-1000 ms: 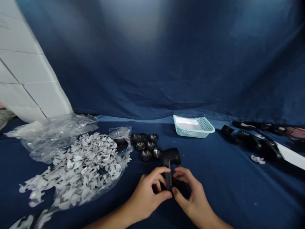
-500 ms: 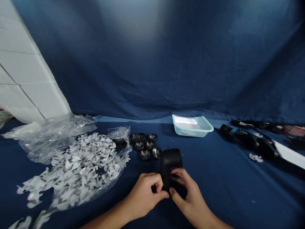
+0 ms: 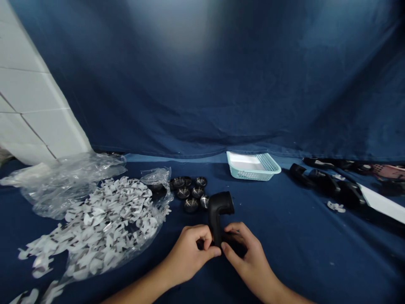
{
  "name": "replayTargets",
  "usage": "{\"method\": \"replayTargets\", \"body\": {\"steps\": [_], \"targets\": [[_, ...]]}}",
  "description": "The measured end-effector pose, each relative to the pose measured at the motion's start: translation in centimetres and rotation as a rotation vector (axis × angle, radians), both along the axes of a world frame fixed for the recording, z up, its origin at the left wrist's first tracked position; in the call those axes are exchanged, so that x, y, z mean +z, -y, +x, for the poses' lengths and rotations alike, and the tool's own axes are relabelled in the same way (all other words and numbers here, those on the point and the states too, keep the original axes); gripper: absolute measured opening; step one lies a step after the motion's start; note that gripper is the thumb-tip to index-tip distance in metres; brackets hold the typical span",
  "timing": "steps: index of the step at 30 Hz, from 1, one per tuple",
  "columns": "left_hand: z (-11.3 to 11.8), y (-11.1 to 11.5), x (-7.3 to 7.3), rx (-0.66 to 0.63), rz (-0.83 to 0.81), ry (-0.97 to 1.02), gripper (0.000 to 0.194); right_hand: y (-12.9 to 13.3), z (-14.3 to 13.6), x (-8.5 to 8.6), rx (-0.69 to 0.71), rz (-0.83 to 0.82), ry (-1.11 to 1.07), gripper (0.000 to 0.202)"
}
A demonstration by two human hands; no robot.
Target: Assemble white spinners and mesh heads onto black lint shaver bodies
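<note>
1. Here it turns: the black angled piece (image 3: 219, 207) has rotated since the last frame, upright between the hands!
2. Left hand (image 3: 190, 252) and right hand (image 3: 248, 258), fingers narrowed, hold its lower end.
3. Dark dishes (image 3: 191, 205) sit just beyond the left hand.

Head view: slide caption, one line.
Left hand and right hand at the lower end of a bent black handle; white pieces heaped left, basket beyond.

No legible text, labels, numbers or signs.
</note>
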State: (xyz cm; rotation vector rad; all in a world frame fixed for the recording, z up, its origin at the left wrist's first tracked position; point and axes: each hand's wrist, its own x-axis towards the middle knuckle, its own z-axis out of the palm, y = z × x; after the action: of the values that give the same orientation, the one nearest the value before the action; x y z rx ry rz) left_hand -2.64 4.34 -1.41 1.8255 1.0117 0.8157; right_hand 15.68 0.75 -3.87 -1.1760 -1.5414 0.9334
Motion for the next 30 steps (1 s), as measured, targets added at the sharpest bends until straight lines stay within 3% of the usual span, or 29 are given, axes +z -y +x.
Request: {"method": "replayTargets", "body": {"steps": [10,17,21,26,30], "targets": [[0.0,0.1,0.2,0.005,0.017,0.0,0.034,0.0,0.0,0.1,0.002,-0.019,-0.034,0.018],[0.2,1.1,0.6,-0.043,-0.042,0.084,0.037,-0.8,0.2,0.8,0.05,-0.335,-0.585,0.049],[1.0,2.6,1.0,-0.091,-0.05,0.068,0.04,-0.3,0.2,1.1,0.218,-0.538,-0.8,0.038],[1.4,3.6,0.6,-0.068,0.022,0.017,0.037,0.0,0.0,1.0,0.212,-0.655,-0.881,0.038],[0.9,3.4,0.0,-0.044,0.08,-0.01,0.032,-0.2,0.2,0.7,0.191,-0.655,-0.898,0.022]]}}
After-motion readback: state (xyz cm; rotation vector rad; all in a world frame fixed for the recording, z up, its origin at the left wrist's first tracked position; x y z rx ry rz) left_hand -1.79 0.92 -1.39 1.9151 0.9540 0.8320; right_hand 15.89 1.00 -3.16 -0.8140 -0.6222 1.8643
